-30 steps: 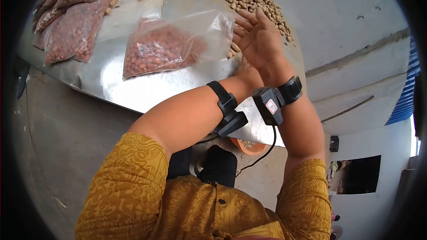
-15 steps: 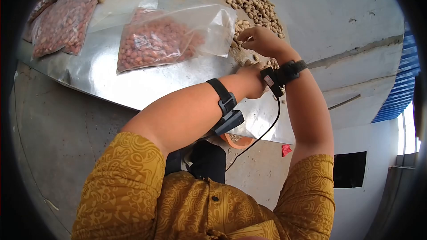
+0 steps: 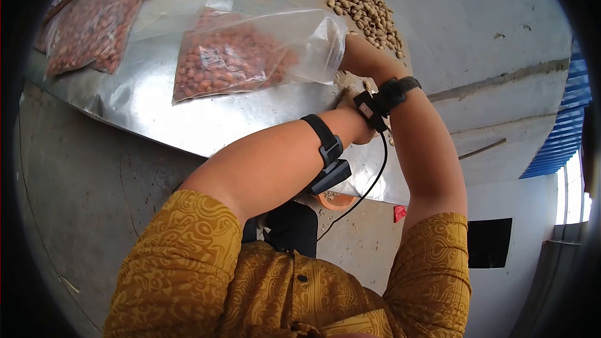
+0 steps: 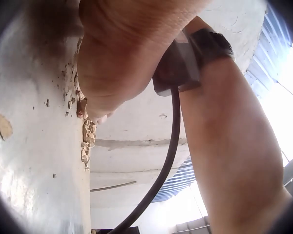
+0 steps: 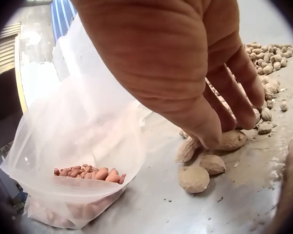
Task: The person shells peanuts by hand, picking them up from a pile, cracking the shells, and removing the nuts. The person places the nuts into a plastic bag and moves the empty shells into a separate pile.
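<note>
In the head view my right hand [image 3: 361,56] reaches past the mouth of a clear plastic bag [image 3: 319,37] part-filled with red shelled peanuts [image 3: 225,62]. The right wrist view has its thumb and fingers bent down around an unshelled peanut [image 5: 233,140] on the metal table, with other peanuts [image 5: 194,179] just below. My left hand [image 3: 360,130] lies low at the table, partly covered by the right wrist's camera. Its fingertips point toward broken shells [image 4: 88,139] in the left wrist view; whether they hold anything I cannot tell.
A heap of unshelled peanuts [image 3: 369,12] spreads behind the hands. Filled bags of red peanuts [image 3: 94,31] are piled at the left on the metal table [image 3: 144,106]. An orange bowl [image 3: 338,201] stands on the floor below the table edge. A black cable [image 3: 369,191] hangs from the right wrist.
My right hand has turned from palm up and spread to fingers down, moving lower among the peanuts and shifting slightly left behind the bag's mouth. The left hand stays low by the shells.
</note>
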`<state>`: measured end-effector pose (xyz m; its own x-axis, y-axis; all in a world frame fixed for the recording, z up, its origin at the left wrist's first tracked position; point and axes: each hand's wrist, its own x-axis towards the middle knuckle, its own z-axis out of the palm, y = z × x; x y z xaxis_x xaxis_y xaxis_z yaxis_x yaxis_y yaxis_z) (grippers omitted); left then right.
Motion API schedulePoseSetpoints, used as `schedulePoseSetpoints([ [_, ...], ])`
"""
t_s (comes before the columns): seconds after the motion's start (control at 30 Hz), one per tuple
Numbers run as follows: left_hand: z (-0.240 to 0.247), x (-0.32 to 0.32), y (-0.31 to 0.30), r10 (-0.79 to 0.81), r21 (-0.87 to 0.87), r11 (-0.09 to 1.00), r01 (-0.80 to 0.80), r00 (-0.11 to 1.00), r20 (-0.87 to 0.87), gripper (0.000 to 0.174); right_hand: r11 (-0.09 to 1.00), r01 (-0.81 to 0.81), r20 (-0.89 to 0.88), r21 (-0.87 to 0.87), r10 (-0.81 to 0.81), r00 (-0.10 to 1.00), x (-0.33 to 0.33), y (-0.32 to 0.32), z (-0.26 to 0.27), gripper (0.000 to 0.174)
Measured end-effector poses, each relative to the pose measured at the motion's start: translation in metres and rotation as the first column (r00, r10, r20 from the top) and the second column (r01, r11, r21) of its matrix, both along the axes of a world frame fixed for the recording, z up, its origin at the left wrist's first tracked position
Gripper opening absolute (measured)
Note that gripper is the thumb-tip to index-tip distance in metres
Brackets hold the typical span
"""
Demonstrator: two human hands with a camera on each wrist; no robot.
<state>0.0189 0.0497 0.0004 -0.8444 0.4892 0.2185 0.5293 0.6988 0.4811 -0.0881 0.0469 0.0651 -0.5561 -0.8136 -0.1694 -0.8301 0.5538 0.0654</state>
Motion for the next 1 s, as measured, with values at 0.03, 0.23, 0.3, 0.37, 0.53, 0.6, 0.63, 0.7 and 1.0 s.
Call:
schedulePoseSetpoints([
  [0.03,0.000,0.000,0.000,0.000,-0.022,1.000,0.000,1.000,0.004,0.046,1.000,0.001,-0.019,-0.006,-0.001,1.000,-0.004,0.001,-0.005,0.018],
  [0.23,0.005,0.004,-0.002,0.029,-0.049,0.998,-0.027,0.999,0.046,0.048,0.996,0.080,-0.035,-0.037,-0.081,0.996,-0.001,-0.001,0.000,0.019],
  [0.3,0.011,0.009,-0.006,0.031,-0.065,0.998,-0.026,0.996,0.078,0.048,0.994,0.108,-0.037,0.000,-0.108,0.993,0.006,-0.003,0.006,0.021],
  [0.37,0.008,0.005,-0.003,0.024,-0.066,0.998,-0.019,0.997,0.079,0.048,0.989,0.135,-0.017,0.062,-0.134,0.991,0.016,-0.005,0.012,0.024],
  [0.53,0.011,0.006,-0.004,0.030,-0.075,0.997,-0.027,0.999,0.042,0.047,0.955,0.269,0.172,0.130,-0.288,0.942,0.021,-0.009,0.014,0.036],
  [0.6,0.001,-0.001,0.003,0.026,-0.057,0.998,-0.027,1.000,-0.004,0.046,0.953,0.273,0.189,0.131,-0.295,0.937,0.020,-0.010,0.011,0.040],
  [0.63,-0.005,-0.002,0.006,0.058,0.001,0.998,-0.058,0.997,-0.045,0.041,0.977,0.196,0.151,0.089,-0.207,0.967,0.009,-0.006,-0.003,0.043],
  [0.7,-0.013,0.000,0.009,0.127,0.120,0.986,-0.112,0.985,-0.118,0.033,0.994,0.093,0.103,0.052,-0.097,0.990,0.000,-0.001,-0.012,0.045],
  [1.0,-0.009,0.000,0.009,0.084,-0.029,0.996,-0.087,0.993,-0.082,0.040,0.990,0.105,0.106,0.096,-0.115,0.988,0.002,0.001,-0.013,0.039],
])
